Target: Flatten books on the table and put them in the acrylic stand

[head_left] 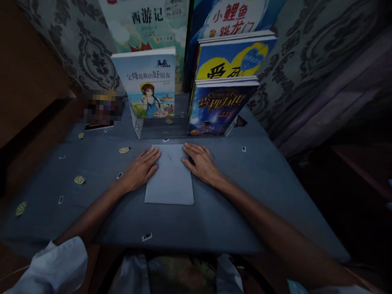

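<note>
A pale, nearly blank booklet (pixel 171 181) lies flat on the cloth-covered table, with small faint writing near its top. My left hand (pixel 141 168) rests palm down over its left edge, fingers stretched out toward the top. On the opposite side, my right hand (pixel 200 161) lies on the upper right edge, its fingers extended and the thumb a little apart. Neither hand grips anything. Just beyond the booklet stands a clear book stand (pixel 160 129) holding upright books.
The stand's front books are a light-blue one (pixel 149 88) and a dark-blue one (pixel 219 106). A blue and yellow book (pixel 232 55) and taller books rise behind. A blurred, pixelated item (pixel 103 107) lies at back left. Patterned curtains (pixel 92 45) hang behind the grey-blue tablecloth (pixel 245 204).
</note>
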Demonstrator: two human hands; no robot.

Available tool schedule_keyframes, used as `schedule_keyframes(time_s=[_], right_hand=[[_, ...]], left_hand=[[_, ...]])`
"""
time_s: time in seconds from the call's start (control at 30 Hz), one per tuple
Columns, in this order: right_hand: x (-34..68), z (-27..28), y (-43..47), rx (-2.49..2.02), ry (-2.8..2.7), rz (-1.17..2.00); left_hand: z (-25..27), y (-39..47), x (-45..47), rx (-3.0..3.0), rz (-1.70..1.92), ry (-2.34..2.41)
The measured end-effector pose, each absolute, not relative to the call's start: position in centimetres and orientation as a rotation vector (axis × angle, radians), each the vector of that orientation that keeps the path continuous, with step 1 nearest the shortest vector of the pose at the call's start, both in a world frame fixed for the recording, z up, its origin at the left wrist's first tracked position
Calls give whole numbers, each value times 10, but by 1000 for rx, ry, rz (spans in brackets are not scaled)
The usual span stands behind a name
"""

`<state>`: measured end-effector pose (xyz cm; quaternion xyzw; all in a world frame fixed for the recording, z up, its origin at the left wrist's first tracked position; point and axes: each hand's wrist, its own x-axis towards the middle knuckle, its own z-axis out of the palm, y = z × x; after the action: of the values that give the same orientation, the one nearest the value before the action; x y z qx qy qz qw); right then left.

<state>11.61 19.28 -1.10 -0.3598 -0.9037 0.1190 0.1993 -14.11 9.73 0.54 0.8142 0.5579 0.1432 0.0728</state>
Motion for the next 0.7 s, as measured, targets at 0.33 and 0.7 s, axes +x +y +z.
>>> schedule_keyframes(time_s=[0.33, 0.7], right_hand=[[114, -14, 193, -1021, -2529, 319], [115, -10, 193, -1015, -2525, 367]], left_hand=[[18, 21, -135, 2528, 483, 1538], [35, 14, -74, 2461, 333, 1202]])
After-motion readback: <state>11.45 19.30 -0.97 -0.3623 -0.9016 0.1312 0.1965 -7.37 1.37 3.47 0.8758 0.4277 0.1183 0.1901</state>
